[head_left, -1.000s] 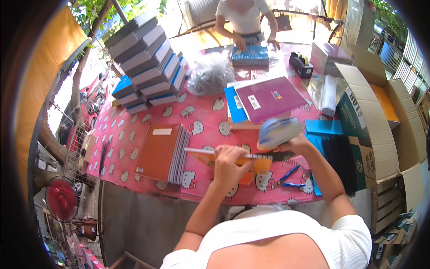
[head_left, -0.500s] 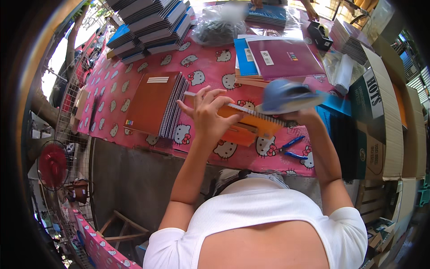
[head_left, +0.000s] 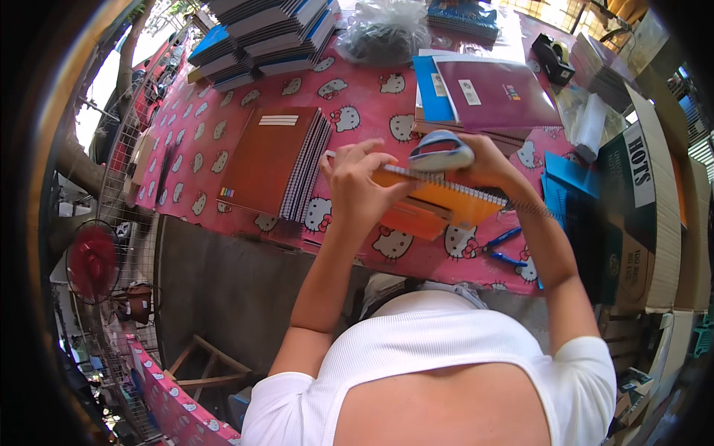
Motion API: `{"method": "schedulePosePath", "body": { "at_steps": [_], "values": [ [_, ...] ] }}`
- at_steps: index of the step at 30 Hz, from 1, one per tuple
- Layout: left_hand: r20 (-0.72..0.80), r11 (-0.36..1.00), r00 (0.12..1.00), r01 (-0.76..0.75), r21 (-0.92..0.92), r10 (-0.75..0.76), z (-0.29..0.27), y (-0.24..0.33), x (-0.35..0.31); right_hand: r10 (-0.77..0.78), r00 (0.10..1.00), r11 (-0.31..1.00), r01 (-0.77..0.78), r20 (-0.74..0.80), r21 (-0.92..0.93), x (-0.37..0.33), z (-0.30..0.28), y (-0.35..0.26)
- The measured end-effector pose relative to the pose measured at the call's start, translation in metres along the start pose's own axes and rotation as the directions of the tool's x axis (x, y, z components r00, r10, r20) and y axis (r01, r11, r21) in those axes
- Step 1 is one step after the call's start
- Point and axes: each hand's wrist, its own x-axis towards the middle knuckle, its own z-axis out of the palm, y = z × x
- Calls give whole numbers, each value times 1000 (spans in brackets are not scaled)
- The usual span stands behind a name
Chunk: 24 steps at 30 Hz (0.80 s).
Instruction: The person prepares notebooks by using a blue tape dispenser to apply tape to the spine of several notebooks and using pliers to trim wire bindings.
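Observation:
My left hand [head_left: 361, 178] grips an orange spiral notebook [head_left: 465, 204] by the left end of its spine, thumb in front and fingers behind. The notebook is tilted up with the coil edge on top. My right hand [head_left: 483, 160] is closed round a rounded blue-and-white hand tool [head_left: 440, 152] above the coil; its exact kind is unclear. A loose length of dark coil [head_left: 539, 210] sticks out past the spine's right end, across my right forearm. An orange-red cover [head_left: 416, 217] lies beneath the notebook. Blue-handled pliers [head_left: 508, 249] rest near the table's front edge.
Brown spiral notebooks [head_left: 260, 160] are piled at left. Tall book stacks [head_left: 271, 37] and a clear plastic bag [head_left: 383, 33] stand behind. A purple notebook [head_left: 494, 93] tops a pile, with a tape dispenser [head_left: 552, 61] beyond. A cardboard box [head_left: 632, 215] stands at right.
My right hand has moved left along the spine with the blue-and-white tool. A coil end now shows beyond the spine's right end. My left hand keeps its grip; the whole view has shifted slightly.

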Motion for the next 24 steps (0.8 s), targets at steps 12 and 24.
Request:
{"method": "schedulePosePath", "body": {
  "at_steps": [12, 24],
  "values": [
    [-147, 965, 980, 98, -243, -137, -3, -34, -4, 13, 980, 915, -91, 197, 393, 35, 17, -21],
    [14, 466, 906, 231, -854, -423, -3, -65, -17, -154, 987, 872, 112, 50, 477, 66, 36, -26]
  ]
}}
